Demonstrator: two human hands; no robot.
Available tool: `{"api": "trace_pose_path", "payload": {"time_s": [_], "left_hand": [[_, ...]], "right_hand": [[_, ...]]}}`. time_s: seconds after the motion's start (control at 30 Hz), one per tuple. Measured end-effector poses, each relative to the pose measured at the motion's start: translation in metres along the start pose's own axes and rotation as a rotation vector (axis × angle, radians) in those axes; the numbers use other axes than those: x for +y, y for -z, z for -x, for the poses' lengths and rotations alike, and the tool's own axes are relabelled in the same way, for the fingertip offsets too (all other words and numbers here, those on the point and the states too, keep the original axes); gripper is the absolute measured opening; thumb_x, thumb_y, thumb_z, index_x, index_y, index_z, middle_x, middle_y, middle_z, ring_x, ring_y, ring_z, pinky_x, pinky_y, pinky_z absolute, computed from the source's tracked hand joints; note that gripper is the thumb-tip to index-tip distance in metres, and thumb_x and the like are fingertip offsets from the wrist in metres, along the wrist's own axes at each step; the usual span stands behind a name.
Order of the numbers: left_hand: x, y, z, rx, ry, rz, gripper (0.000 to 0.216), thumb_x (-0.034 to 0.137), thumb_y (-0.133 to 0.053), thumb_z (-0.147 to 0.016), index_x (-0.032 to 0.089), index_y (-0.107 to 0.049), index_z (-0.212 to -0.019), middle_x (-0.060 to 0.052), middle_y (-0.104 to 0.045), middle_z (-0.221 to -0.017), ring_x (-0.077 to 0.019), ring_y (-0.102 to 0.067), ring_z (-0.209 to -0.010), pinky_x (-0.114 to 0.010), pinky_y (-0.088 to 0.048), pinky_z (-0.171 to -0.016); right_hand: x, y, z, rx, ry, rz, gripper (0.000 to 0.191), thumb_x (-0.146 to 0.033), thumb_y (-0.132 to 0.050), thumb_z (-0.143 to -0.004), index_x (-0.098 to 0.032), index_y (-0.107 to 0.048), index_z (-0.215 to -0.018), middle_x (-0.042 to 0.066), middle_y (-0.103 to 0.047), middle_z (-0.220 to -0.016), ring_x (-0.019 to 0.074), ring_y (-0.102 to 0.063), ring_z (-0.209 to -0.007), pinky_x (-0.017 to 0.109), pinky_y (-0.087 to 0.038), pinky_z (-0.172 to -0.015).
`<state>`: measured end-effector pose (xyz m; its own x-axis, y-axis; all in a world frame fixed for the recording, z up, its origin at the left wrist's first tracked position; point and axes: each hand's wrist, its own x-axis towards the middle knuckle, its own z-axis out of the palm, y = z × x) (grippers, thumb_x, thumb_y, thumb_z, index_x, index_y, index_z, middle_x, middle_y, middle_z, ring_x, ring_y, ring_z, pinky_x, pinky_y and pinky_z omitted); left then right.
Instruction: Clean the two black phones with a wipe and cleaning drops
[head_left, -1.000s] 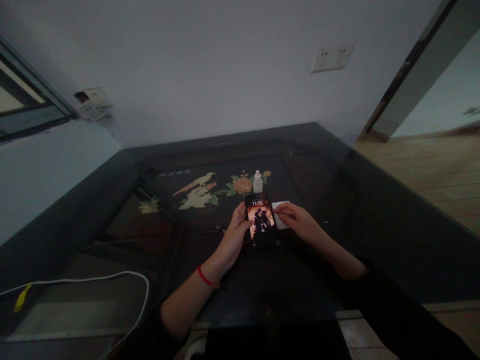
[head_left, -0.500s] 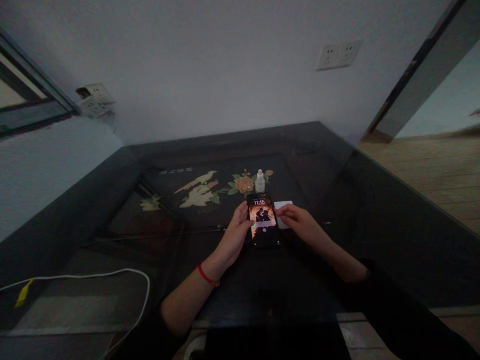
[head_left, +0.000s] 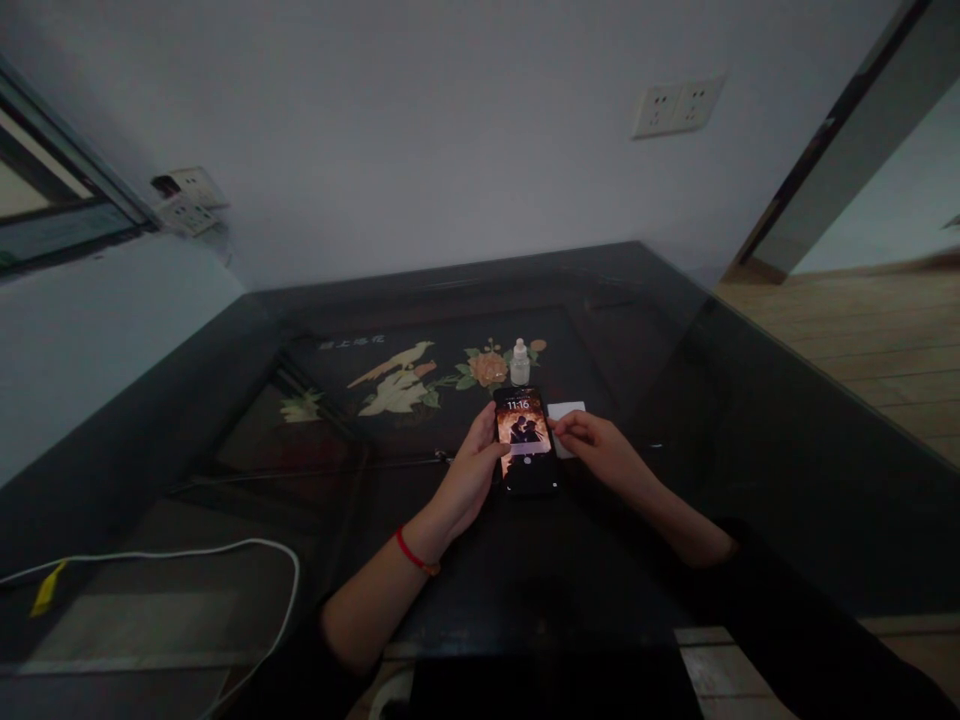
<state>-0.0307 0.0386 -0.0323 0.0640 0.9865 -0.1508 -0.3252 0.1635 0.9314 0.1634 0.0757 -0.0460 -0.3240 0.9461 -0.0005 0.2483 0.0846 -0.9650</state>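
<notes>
A smartphone (head_left: 528, 472) with its lit lock screen reading 11:16 is tilted up slightly over the dark table. My left hand (head_left: 476, 462), with a red cord bracelet at the wrist, grips its left side, the thumb lying over the screen's edge. My right hand (head_left: 589, 437) has its fingers pinched together at the phone's right edge. Partly under those right fingers lies a white square piece (head_left: 568, 409), its kind unclear. Just beyond the phone's top stands a small white dropper bottle (head_left: 520, 366), upright and capped.
The glossy dark table (head_left: 637, 330) bears a bird-and-flower picture (head_left: 405, 385) and meets the wall at the back. A white cable (head_left: 225, 546) with a yellow tag (head_left: 49, 590) curves across the left front. Wall sockets (head_left: 679, 107) sit at the upper right.
Both hands and the phone hold nearly the same place. The phone shows only a very slight shift; the bottle and white piece stay put.
</notes>
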Motion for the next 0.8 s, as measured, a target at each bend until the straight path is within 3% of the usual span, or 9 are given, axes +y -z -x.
{"api": "trace_pose_path", "payload": {"time_s": [0.2,0.33,0.43,0.53,0.6,0.67,0.8], "left_hand": [[-0.001,-0.001,0.001,-0.016,0.006,-0.057,0.074,0.006,-0.053,-0.071,0.024,-0.037,-0.141,-0.005,-0.036,-0.152,-0.0199,-0.031,-0.141,-0.04,-0.022,-0.119],[0.0,0.0,0.0,-0.026,-0.006,-0.121,0.072,0.007,-0.052,-0.073,0.024,-0.035,-0.141,-0.006,-0.037,-0.152,-0.0199,-0.034,-0.14,-0.041,-0.024,-0.118],[0.001,0.006,-0.004,-0.022,-0.031,-0.297,0.073,0.011,-0.051,-0.078,0.022,-0.027,-0.146,-0.01,-0.033,-0.153,-0.0207,-0.035,-0.138,-0.04,-0.03,-0.114],[0.003,0.015,-0.009,0.051,-0.089,-0.706,0.076,0.018,-0.05,-0.082,0.017,-0.015,-0.15,-0.016,-0.032,-0.152,-0.0217,-0.045,-0.13,-0.04,-0.039,-0.107],[0.005,0.02,-0.01,0.118,-0.153,-1.038,0.071,0.022,-0.051,-0.083,0.015,-0.024,-0.148,-0.016,-0.038,-0.147,-0.0247,-0.044,-0.128,-0.044,-0.038,-0.105],[0.006,0.024,-0.009,0.152,-0.189,-1.229,0.057,0.026,-0.052,-0.084,0.016,-0.042,-0.139,-0.014,-0.043,-0.142,-0.0295,-0.038,-0.129,-0.051,-0.033,-0.106],[0.003,0.023,-0.006,0.126,-0.192,-1.285,0.042,0.034,-0.052,-0.085,0.02,-0.058,-0.124,-0.012,-0.047,-0.14,-0.0327,-0.035,-0.128,-0.055,-0.031,-0.102]], "right_hand": [[-0.001,-0.001,0.0,0.002,0.006,0.022,0.003,-0.022,-0.054,-0.079,-0.02,-0.056,-0.08,0.004,-0.071,-0.084,0.019,-0.067,-0.083,0.035,-0.049,-0.078],[-0.005,0.001,-0.001,0.003,0.0,0.039,0.009,-0.021,-0.056,-0.079,-0.019,-0.06,-0.086,0.005,-0.071,-0.093,0.0189,-0.067,-0.086,0.035,-0.05,-0.079],[-0.006,0.002,-0.002,0.017,-0.009,0.056,0.012,-0.02,-0.055,-0.08,-0.019,-0.062,-0.09,0.007,-0.072,-0.098,0.0197,-0.068,-0.091,0.035,-0.05,-0.081],[-0.003,0.004,-0.003,0.034,-0.025,0.069,0.013,-0.018,-0.054,-0.081,-0.02,-0.062,-0.091,0.007,-0.072,-0.099,0.0205,-0.068,-0.094,0.036,-0.051,-0.082],[-0.002,0.005,-0.003,0.04,-0.034,0.075,0.014,-0.016,-0.055,-0.08,-0.02,-0.062,-0.092,0.007,-0.073,-0.1,0.0209,-0.068,-0.095,0.036,-0.052,-0.082],[-0.003,0.005,-0.003,0.04,-0.039,0.079,0.015,-0.016,-0.056,-0.08,-0.02,-0.063,-0.092,0.007,-0.073,-0.099,0.0214,-0.069,-0.095,0.036,-0.052,-0.082],[-0.007,0.004,-0.002,0.038,-0.044,0.064,0.017,-0.015,-0.056,-0.08,-0.02,-0.064,-0.094,0.007,-0.073,-0.1,0.0209,-0.068,-0.097,0.036,-0.052,-0.085]]}}
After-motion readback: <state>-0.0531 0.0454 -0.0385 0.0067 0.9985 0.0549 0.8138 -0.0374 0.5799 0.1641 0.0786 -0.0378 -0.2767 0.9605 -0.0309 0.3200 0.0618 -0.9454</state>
